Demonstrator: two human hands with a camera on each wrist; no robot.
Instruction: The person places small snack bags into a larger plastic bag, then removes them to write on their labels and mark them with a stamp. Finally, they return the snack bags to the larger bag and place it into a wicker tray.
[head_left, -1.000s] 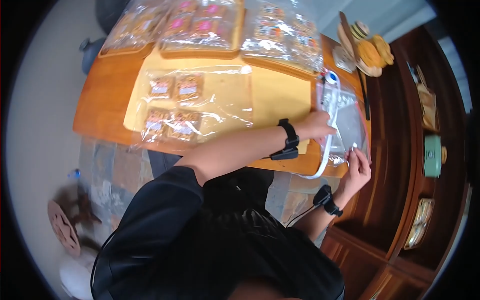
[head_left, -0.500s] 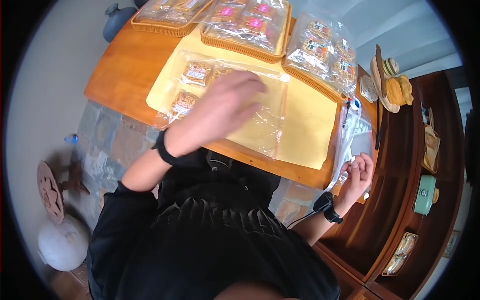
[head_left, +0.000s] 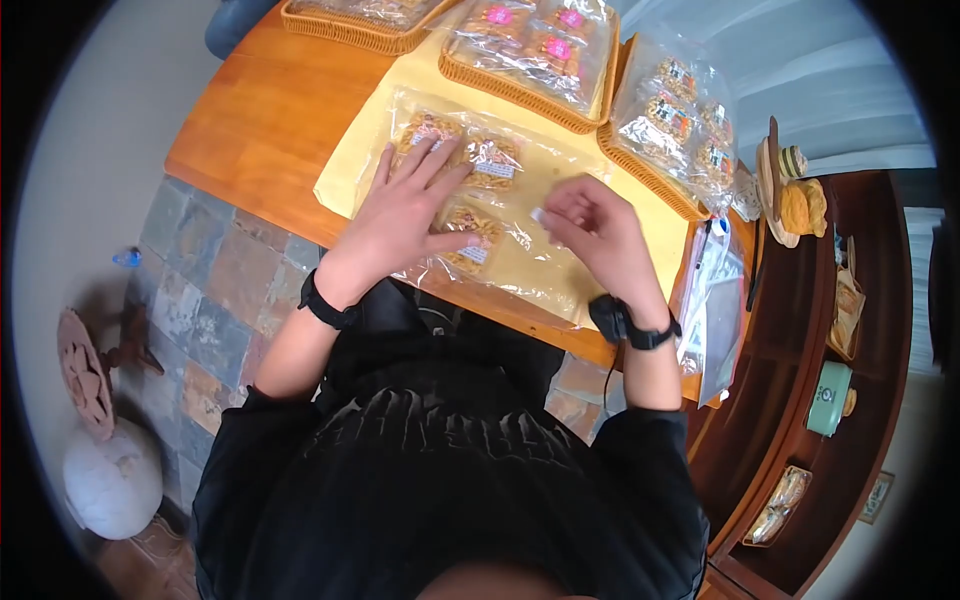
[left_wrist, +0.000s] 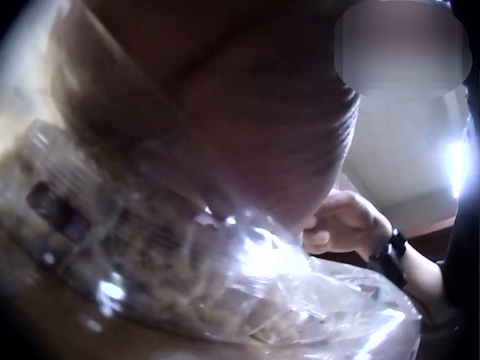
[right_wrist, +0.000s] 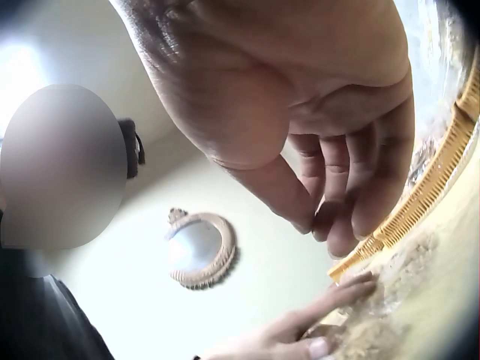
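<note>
A large clear plastic bag [head_left: 535,265] lies flat on the yellow sheet, with several wrapped snack packets [head_left: 493,162] inside its left part. My left hand [head_left: 395,228] rests on that part, fingers spread over the packets and partly hiding them. Its palm lies close against the shiny plastic [left_wrist: 262,259] in the left wrist view. Over the bag's right side is my right hand [head_left: 608,235], thumb and fingertips brought together. They pinch a small white piece [head_left: 539,215], which the fingers hide in the right wrist view.
Wicker trays [head_left: 520,95] of bagged snacks line the table's far side. On the right edge lie clear bags [head_left: 708,300] with a white strip [head_left: 693,290]. A dark wooden shelf [head_left: 770,400] stands beyond. The yellow sheet [head_left: 345,185] covers the table's middle.
My left hand has gone from the clear bags at the right to the snack packets. My right hand has come left from the table's edge over the large bag. The head view has shifted.
</note>
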